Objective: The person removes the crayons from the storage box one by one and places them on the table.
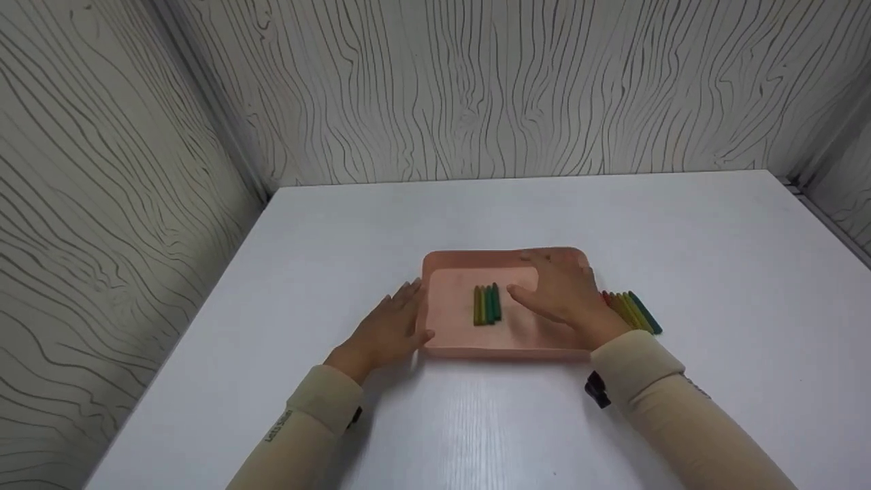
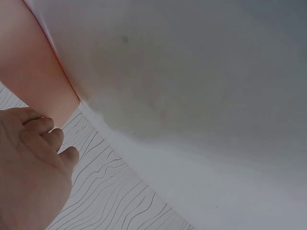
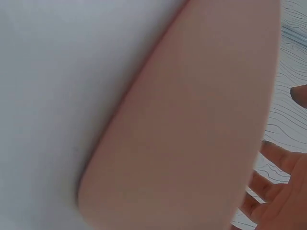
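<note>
A shallow pink tray [image 1: 503, 353] lies on the white table between both hands. Inside it, left of its middle, several crayons [image 1: 486, 304] in yellowish and green shades lie side by side. My left hand [image 1: 388, 330] rests at the tray's left wall, fingers extended and thumb at the near corner. Over the tray's right part, my right hand [image 1: 561, 289] is spread with nothing seen in its grasp. Whether it touches the tray is unclear. Beyond the tray's right side, another row of crayons [image 1: 636, 313], red, yellow and green, is partly hidden by the right hand.
The white table [image 1: 463, 429] extends around the tray. Wood-grain patterned panels [image 1: 435, 88] stand behind the table and along its left side. The right wrist view shows the tray's pink outer wall [image 3: 182, 120] up close.
</note>
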Demonstrator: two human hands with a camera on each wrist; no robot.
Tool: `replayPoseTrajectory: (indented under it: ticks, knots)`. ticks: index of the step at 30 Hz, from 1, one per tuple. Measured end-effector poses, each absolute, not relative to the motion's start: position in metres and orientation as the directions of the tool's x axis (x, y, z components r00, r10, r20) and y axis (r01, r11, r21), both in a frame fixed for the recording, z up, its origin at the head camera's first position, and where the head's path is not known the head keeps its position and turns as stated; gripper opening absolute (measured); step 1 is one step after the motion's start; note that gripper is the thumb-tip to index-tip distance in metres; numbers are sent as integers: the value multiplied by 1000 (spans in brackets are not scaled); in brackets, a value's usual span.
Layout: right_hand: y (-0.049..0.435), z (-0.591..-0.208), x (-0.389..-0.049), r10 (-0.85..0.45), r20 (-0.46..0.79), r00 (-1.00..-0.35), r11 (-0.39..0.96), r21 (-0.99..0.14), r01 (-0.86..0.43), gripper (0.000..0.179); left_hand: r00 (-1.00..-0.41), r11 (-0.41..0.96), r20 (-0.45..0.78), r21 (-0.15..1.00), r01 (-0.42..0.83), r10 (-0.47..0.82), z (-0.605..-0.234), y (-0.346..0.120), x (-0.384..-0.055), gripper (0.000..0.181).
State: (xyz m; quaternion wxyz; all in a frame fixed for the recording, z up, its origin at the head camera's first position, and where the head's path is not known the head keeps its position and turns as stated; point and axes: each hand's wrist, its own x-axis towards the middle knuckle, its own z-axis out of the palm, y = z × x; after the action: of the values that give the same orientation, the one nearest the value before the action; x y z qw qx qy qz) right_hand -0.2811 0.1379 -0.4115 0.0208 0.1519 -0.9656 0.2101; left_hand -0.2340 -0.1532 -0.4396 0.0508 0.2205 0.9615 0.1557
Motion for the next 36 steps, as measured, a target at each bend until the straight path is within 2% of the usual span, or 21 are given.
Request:
replayPoseTrajectory:
  ticks: [6,18,26,36]
  knots:
    - [129,-417,-281,-273,3,-962,871,-424,-248,65,-899,859,-37,314,404,436,-440,-153,-234,74]
    - [114,-433,-281,-282,3,-959,892,-366,-263,58,-902,860,-25,316,401,430,-445,-154,-236,74]
    - [111,-436,-283,-287,-14,-958,892,-370,-262,52,-902,864,-33,304,401,430,-445,-154,-236,74]
    - [108,-437,-287,-288,-45,-957,886,-392,-248,54,-905,868,-44,308,390,422,-444,-153,-237,74]
